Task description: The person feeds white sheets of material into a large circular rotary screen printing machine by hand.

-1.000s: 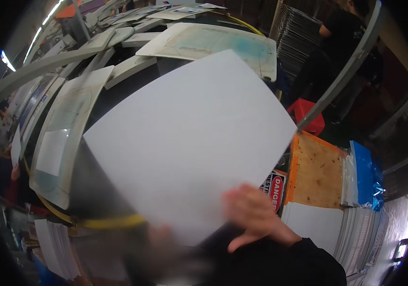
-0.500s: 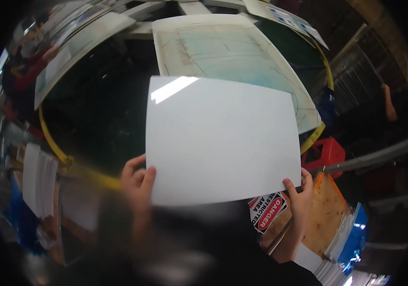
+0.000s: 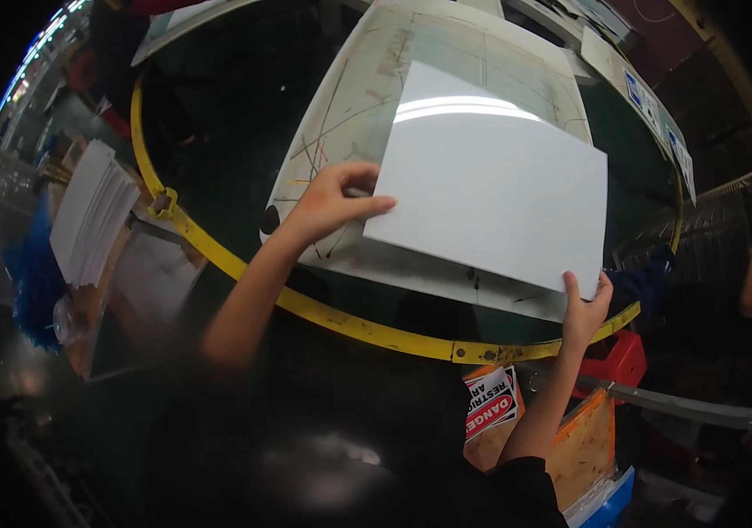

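Note:
A blank white sheet [image 3: 499,185] with a bright reflection near its top is held over a pale, stained platen [image 3: 341,114]. My left hand [image 3: 334,204] grips its lower left side, thumb on top and fingers underneath. At the lower right corner, my right hand [image 3: 585,304] pinches the sheet, also with the thumb on top. The sheet is tilted, and its front edge hangs above the platen's near end. Whether its far edge touches the platen I cannot tell.
A yellow curved rail [image 3: 350,333] runs between my body and the platen. White sheets are stacked [image 3: 94,216] at left. Danger signs [image 3: 492,405] and a red stool [image 3: 618,361] are at lower right. Another person [image 3: 121,53] stands at upper left.
Both hands have carried the white sheet forward and to the right, over the platen. The view has shifted, so more of the platen's near end and the yellow rail shows.

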Available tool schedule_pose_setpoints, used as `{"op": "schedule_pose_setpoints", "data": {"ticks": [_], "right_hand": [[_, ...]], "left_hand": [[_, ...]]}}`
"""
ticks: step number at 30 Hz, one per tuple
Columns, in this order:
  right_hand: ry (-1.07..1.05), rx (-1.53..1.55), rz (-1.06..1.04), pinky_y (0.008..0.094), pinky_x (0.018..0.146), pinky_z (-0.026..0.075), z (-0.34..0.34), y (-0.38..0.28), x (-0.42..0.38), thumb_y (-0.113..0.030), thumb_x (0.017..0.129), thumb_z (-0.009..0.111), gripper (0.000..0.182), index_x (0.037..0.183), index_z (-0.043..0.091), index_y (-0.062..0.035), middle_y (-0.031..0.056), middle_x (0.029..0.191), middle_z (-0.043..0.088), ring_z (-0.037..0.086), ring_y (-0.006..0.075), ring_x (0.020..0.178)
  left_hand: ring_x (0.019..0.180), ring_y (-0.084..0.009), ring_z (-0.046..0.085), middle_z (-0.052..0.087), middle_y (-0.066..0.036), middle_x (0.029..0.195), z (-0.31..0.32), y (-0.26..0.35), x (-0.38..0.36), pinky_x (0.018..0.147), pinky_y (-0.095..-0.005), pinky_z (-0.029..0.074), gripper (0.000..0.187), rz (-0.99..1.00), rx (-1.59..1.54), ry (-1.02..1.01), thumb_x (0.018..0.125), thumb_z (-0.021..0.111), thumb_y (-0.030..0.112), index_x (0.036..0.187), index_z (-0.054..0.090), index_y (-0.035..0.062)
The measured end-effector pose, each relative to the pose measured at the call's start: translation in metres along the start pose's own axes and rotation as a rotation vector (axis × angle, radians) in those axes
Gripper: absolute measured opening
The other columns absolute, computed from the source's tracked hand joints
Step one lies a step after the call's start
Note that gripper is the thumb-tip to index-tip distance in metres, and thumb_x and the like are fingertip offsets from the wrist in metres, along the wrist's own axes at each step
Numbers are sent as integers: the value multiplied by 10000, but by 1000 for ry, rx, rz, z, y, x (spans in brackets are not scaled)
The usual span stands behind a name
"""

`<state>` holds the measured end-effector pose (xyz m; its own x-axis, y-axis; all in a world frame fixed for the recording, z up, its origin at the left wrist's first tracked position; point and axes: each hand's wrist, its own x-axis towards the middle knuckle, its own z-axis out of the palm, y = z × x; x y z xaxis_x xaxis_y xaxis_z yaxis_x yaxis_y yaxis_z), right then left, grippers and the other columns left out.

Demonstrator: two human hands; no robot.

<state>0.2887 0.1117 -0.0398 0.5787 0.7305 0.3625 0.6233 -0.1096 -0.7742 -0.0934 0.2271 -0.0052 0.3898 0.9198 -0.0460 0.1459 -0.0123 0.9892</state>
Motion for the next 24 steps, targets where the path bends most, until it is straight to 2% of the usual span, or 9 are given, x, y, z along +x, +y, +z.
{"op": "schedule_pose_setpoints", "data": {"ticks": [2, 5, 8, 11, 18, 24], "right_hand": [[41, 6, -17, 293, 862, 423, 14, -4, 17, -189, 713, 781, 530, 1079, 494, 67, 152, 1039, 584, 562, 201, 951], [42, 53, -27, 295, 851, 432, 34, -12, 35, -203, 700, 791, 551, 1073, 495, 75, 154, 1009, 598, 572, 205, 929], [45, -28, -52, 295, 834, 441, 57, -15, 53, -243, 675, 806, 581, 1052, 505, 82, 161, 988, 604, 581, 213, 909], [53, -100, -88, 299, 834, 441, 70, -17, 64, -264, 657, 813, 601, 1046, 510, 81, 168, 996, 602, 582, 220, 912], [9, -122, -57, 306, 844, 438, 82, -17, 63, -274, 643, 818, 625, 1059, 512, 78, 182, 1018, 599, 583, 236, 934], [-2, -87, -69, 289, 831, 440, 90, -16, 61, -234, 658, 821, 607, 1056, 511, 104, 177, 1014, 586, 572, 205, 921]], "left_hand": [[1128, -267, 500, 574, -181, 1151, -14, -14, 25, 978, -383, 371, 519, 169, 259, 33, 740, 718, 331, 1156, 598, 46], [1318, -403, 199, 395, -217, 1354, -33, -33, 61, 1057, -562, 137, 647, 323, 697, 130, 696, 667, 566, 1205, 592, 173], [1359, -422, -26, 152, -179, 1487, -46, -33, 83, 1038, -622, -13, 764, 55, 924, 73, 675, 599, 679, 1287, 518, 227], [1348, -445, -118, 48, -179, 1502, -54, -45, 92, 987, -636, -154, 849, 96, 1021, 34, 611, 576, 760, 1294, 505, 261], [1336, -442, -182, 6, -179, 1505, -60, -56, 88, 980, -649, -143, 911, 66, 1081, 26, 552, 596, 786, 1280, 523, 243], [1327, -454, -197, -2, -183, 1504, -63, -63, 87, 962, -668, -140, 911, 80, 1117, 46, 540, 601, 783, 1272, 533, 245]]}}
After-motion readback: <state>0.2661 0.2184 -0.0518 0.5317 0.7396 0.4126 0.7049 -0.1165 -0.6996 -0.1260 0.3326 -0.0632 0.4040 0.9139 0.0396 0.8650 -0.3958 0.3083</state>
